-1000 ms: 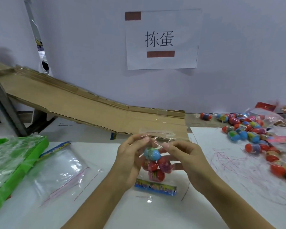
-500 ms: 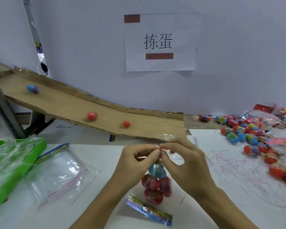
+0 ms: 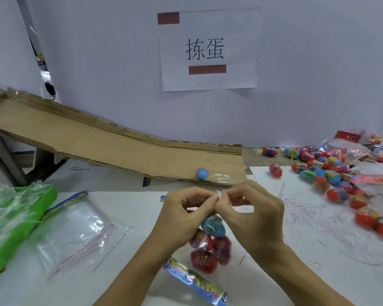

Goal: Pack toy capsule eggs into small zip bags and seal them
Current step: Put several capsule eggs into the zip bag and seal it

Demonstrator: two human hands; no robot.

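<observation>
Fingers of both hands (image 3: 221, 215) pinch the zip bag (image 3: 210, 244) top, bag hanging vertically, eggs (image 3: 205, 260) stacked downward.

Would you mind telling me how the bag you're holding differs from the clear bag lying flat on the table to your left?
The held bag hangs upright off the table, its top pinched by the left hand and right hand; the flat bag lies untouched. The held bag bulges with one blue and several red eggs; no eggs show in the flat bag. Both are clear plastic.
</observation>
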